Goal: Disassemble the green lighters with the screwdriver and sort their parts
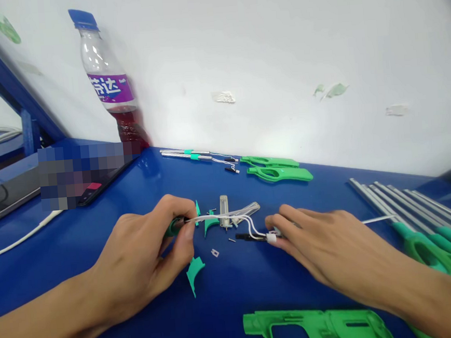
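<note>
My left hand [154,252] pinches a green-ended piece [171,227], most of it hidden by the fingers. Two white wires [221,217] run from there across to my right hand [320,239]. Its thumb and fingers are closed on a small white connector [271,237], beside which a black cylindrical part [250,237] sticks out to the left. Between the hands lie a green trigger [211,222], an upright clear plastic part [223,211] and a slanted clear one [249,212]. Another green trigger [195,274] rests nearer me, with a small pale clip [215,253] and a tiny metal pin [231,240] close by.
At right are green handles with metal tubes [380,198]. A green handle shell [335,322] lies at the front edge, more green shells [280,173] at the back. Wired metal tubes [185,154] lie by the wall. A bottle [110,89] and a phone [102,184] are at left.
</note>
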